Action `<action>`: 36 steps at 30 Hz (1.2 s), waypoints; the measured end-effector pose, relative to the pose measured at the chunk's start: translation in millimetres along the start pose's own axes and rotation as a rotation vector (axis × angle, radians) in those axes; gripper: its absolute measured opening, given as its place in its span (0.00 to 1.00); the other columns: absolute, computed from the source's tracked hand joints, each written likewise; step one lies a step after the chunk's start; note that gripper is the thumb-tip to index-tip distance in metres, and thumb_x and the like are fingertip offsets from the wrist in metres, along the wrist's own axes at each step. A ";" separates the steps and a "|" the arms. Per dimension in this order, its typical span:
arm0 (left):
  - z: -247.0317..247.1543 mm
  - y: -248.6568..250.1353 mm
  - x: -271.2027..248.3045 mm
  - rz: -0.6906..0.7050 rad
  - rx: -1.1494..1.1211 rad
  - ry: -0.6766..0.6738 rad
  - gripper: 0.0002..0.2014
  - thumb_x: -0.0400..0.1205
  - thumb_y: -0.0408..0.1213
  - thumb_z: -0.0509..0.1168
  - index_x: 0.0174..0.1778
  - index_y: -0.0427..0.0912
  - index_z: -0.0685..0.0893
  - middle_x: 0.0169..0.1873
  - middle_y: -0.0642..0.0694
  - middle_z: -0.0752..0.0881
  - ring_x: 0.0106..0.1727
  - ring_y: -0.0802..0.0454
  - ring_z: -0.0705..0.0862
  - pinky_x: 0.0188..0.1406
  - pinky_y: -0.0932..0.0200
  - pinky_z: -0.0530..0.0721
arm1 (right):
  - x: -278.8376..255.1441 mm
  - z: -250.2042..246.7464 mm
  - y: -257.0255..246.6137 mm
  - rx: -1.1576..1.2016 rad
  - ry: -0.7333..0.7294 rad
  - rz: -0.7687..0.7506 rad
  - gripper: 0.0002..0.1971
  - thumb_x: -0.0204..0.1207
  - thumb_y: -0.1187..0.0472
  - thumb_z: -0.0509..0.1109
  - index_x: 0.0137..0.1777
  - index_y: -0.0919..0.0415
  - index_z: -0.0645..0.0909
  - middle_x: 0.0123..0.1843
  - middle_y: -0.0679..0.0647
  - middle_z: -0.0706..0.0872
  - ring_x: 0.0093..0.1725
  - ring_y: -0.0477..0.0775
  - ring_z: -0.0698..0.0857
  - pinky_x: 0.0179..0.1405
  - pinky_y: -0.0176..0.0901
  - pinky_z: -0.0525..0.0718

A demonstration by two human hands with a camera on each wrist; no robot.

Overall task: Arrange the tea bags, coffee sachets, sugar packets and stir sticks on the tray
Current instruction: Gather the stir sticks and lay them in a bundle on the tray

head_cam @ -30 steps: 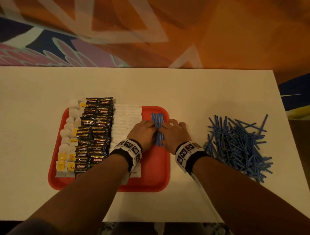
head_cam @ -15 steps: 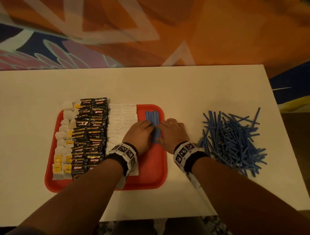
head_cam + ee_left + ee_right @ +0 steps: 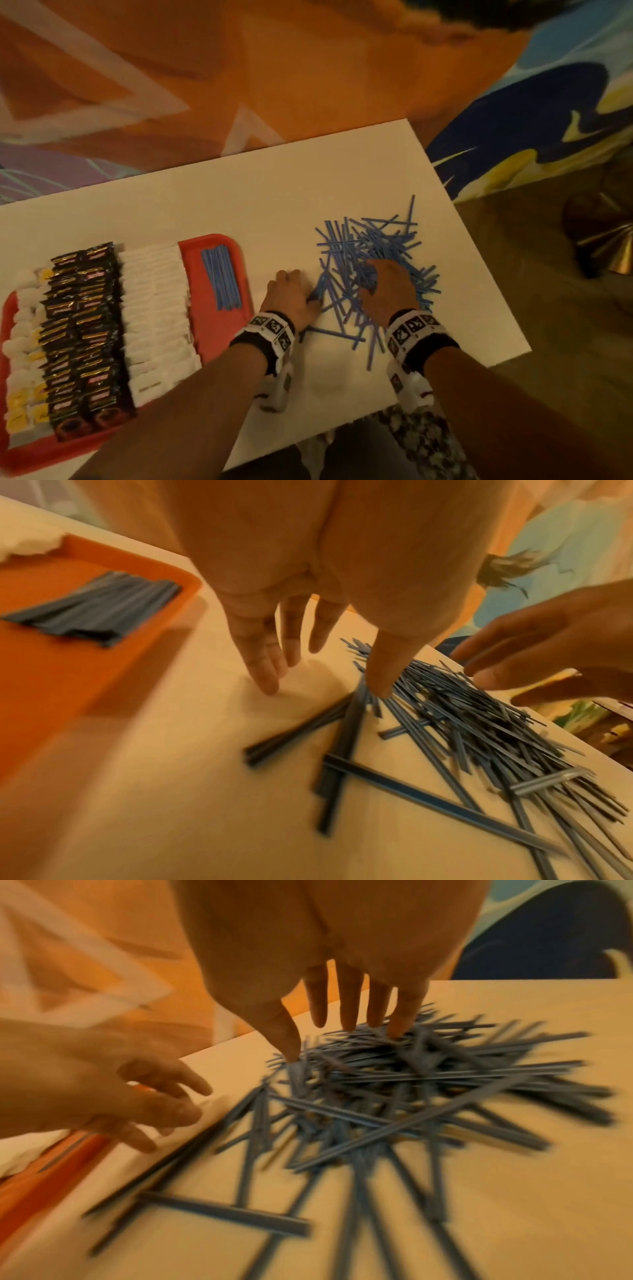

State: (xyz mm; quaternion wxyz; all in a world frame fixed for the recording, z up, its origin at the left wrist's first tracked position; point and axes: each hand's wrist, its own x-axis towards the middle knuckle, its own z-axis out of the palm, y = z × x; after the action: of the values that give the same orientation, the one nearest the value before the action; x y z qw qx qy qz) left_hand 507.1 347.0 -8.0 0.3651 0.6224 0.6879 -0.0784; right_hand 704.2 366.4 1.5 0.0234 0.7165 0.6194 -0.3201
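1. Head view. Red tray (image 3: 212,329) at the table's (image 3: 239,205) left side carried tea bags (image 3: 20,342) along its left edge, 2 columns of coffee sachets (image 3: 82,335), then white sugar packets (image 3: 157,318), and 1 small squared bundle of stir sticks (image 3: 222,279) by its right rim. Most sticks remained in a loose pile (image 3: 373,260) near the table's right edge, so that step looked barely begun. Behind the table lay a patterned orange, purple and blue surface.
2. Left wrist view. Left hand (image 3: 308,593) was beside the pile, fingers (image 3: 263,666) straight and slightly apart, holding nothing; thumb tip reached the nearest sticks.
3. Right wrist view, blurred. Right hand (image 3: 342,969) hung over the pile, fingers (image 3: 346,999) spread, tips touching the sticks, none gripped.
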 end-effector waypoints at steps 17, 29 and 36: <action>26.1 110.2 49.8 -0.165 -0.228 0.122 0.46 0.72 0.58 0.78 0.81 0.44 0.64 0.71 0.36 0.71 0.72 0.34 0.73 0.72 0.41 0.78 | 7.2 -14.8 58.8 0.086 -0.074 -0.123 0.30 0.78 0.58 0.69 0.79 0.49 0.67 0.81 0.50 0.68 0.80 0.61 0.64 0.78 0.58 0.66; 26.5 136.1 66.9 -0.303 -0.180 0.141 0.48 0.77 0.53 0.75 0.86 0.43 0.54 0.81 0.35 0.61 0.79 0.31 0.64 0.74 0.36 0.74 | 15.3 -24.6 69.7 0.407 -0.075 -0.102 0.30 0.76 0.69 0.67 0.79 0.56 0.68 0.77 0.57 0.73 0.76 0.59 0.71 0.75 0.47 0.70; 17.7 130.0 82.7 -0.376 -0.407 0.201 0.41 0.76 0.34 0.75 0.81 0.39 0.59 0.71 0.31 0.76 0.66 0.31 0.80 0.63 0.40 0.83 | 22.6 -23.8 73.0 0.383 -0.093 -0.071 0.29 0.76 0.68 0.67 0.77 0.54 0.69 0.76 0.55 0.73 0.75 0.59 0.70 0.73 0.48 0.72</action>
State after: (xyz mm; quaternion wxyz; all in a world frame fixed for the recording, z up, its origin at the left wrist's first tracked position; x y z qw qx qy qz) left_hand 636.4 430.8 -25.3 0.3914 0.4028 0.8254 0.0569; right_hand 780.8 379.5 -17.1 -0.0961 0.6700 0.5703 -0.4654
